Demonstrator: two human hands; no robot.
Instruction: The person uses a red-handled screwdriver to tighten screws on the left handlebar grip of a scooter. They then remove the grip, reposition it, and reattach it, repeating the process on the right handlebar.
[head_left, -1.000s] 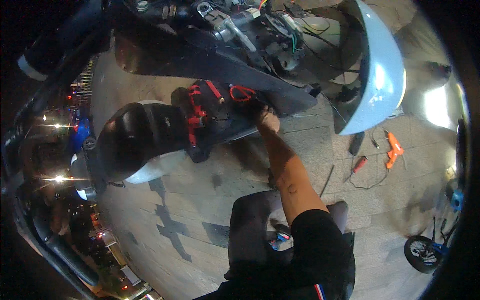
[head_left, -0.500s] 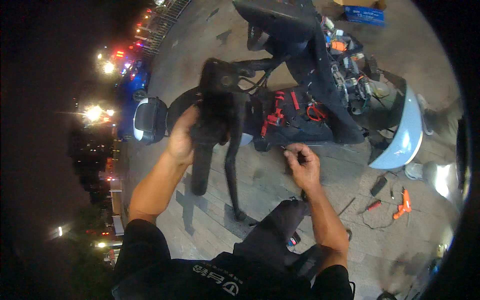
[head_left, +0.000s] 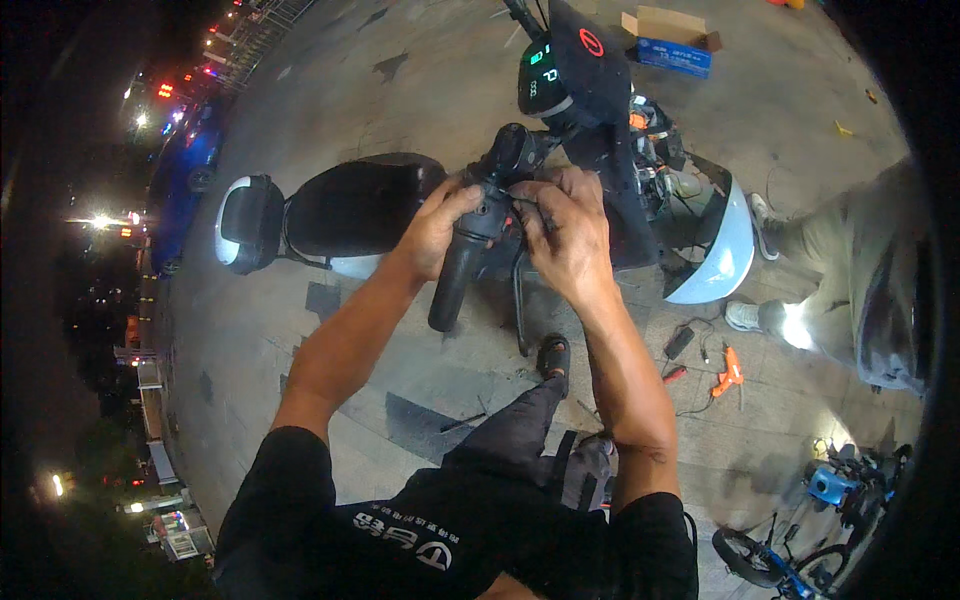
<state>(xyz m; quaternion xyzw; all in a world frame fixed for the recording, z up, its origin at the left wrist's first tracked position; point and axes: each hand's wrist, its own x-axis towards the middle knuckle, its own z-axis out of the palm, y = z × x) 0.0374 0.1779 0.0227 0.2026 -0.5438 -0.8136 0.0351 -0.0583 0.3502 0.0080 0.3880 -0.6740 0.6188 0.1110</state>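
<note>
My left hand point(head_left: 438, 228) is closed around the switch housing point(head_left: 482, 210) of an electric scooter's handlebar, thumb on top. The black rubber grip point(head_left: 455, 285) points down toward me from that housing, and the brake lever point(head_left: 520, 310) hangs beside it. On the housing's right side, my right hand point(head_left: 568, 225) has its thumb and fingers pinched together close to the lever's base. Whatever sits between those fingertips is too small or hidden to make out. Farther off, the scooter's lit display point(head_left: 542, 85) faces up.
The scooter's black seat point(head_left: 365, 205) and top box point(head_left: 250, 225) extend left. Exposed wiring point(head_left: 655, 150) and a pale blue front panel point(head_left: 720, 250) are right, near another person's legs point(head_left: 820, 260). An orange glue gun point(head_left: 730, 372) lies on the paving; an open carton point(head_left: 672, 45) stands beyond.
My right hand has come up from beside the footboard to the switch housing. The handlebar now appears farther from me, and the display has come into sight. My left hand still holds the handlebar.
</note>
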